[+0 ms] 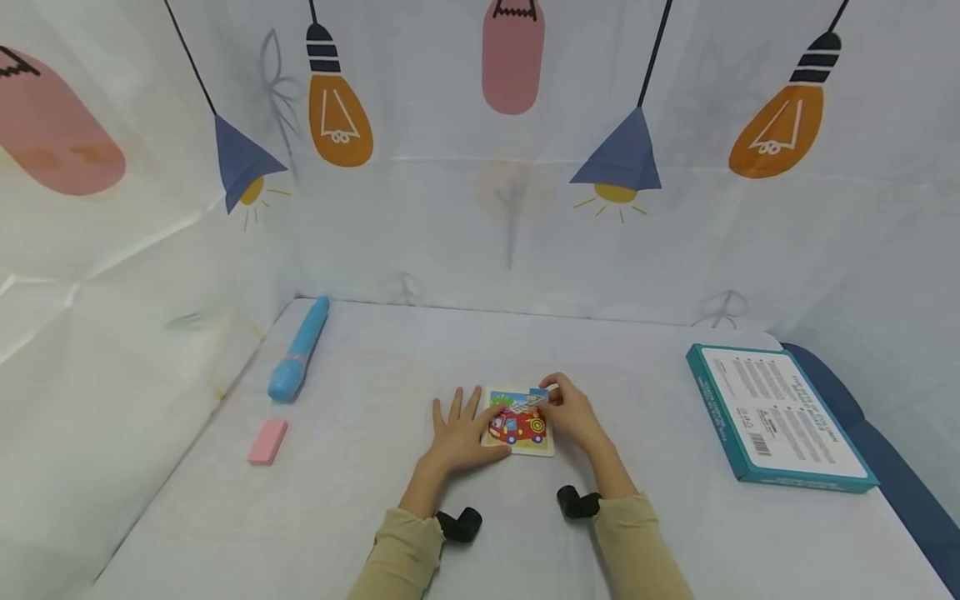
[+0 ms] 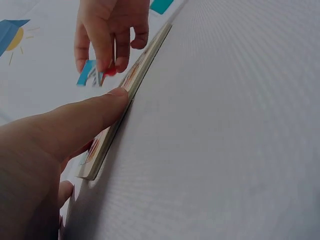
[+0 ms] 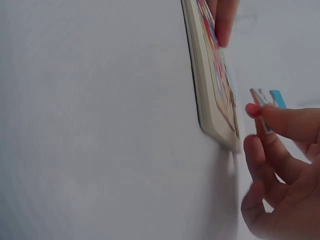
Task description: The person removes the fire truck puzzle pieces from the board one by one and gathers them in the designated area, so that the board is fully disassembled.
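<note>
Left hand (image 1: 459, 439) has its fingers spread, index and thumb resting on the left side of a red-truck puzzle board (image 1: 525, 427). Right hand (image 1: 574, 414) pinches a puzzle piece (image 1: 536, 398) (blue, ladder print showing) raised just above the board's far right corner. Board lies flat on the white table (image 1: 375, 358). From where I stand: blue stick (image 1: 301, 350) and pink block (image 1: 267, 442) left, teal box (image 1: 783, 417) right, well apart.
</note>
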`<action>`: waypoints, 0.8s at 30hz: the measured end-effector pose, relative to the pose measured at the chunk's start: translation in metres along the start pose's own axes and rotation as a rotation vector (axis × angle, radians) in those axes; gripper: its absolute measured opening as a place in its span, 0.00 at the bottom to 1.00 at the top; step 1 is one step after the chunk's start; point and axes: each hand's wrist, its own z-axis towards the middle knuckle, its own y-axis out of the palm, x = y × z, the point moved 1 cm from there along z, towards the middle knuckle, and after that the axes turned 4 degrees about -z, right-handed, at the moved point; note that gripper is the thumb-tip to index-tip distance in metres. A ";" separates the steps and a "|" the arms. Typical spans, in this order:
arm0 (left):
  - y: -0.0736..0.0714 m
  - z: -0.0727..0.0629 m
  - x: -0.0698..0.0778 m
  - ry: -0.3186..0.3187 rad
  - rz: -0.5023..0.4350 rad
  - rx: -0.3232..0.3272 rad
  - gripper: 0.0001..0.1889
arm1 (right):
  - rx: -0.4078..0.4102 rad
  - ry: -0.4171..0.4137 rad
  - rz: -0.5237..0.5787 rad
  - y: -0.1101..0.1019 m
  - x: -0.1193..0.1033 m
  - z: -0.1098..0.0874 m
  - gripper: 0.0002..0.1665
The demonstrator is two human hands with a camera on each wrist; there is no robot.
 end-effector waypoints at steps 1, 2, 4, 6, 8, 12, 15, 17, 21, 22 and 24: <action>0.000 0.000 0.000 0.002 -0.002 0.000 0.38 | 0.008 0.010 0.027 -0.002 0.002 -0.001 0.15; 0.001 0.000 0.000 0.002 0.001 -0.004 0.38 | 0.015 0.021 0.053 -0.004 0.004 -0.001 0.16; 0.001 0.000 0.000 0.004 -0.001 -0.004 0.38 | 0.032 0.037 0.088 -0.009 0.009 -0.002 0.17; 0.001 -0.001 0.000 0.006 -0.010 -0.002 0.38 | 0.048 0.060 0.116 -0.014 0.014 -0.003 0.17; 0.002 -0.001 0.000 0.006 -0.015 -0.005 0.37 | 0.068 0.085 0.133 -0.019 0.019 -0.004 0.18; 0.003 0.000 -0.001 0.007 -0.022 -0.009 0.37 | 0.120 0.127 0.164 -0.032 0.029 -0.008 0.22; 0.004 0.000 -0.001 0.009 -0.017 -0.010 0.37 | 0.159 0.149 0.186 -0.042 0.036 -0.012 0.24; 0.005 0.001 -0.001 0.013 -0.020 -0.006 0.37 | 0.181 0.167 0.187 -0.048 0.041 -0.014 0.23; 0.005 0.001 -0.003 0.013 -0.016 -0.006 0.38 | 0.210 0.229 0.196 -0.059 0.052 -0.018 0.23; 0.006 0.002 -0.003 0.013 -0.015 -0.005 0.38 | 0.220 0.247 0.204 -0.062 0.055 -0.019 0.23; 0.006 0.002 -0.003 0.011 -0.012 -0.006 0.38 | 0.243 0.279 0.210 -0.067 0.061 -0.021 0.23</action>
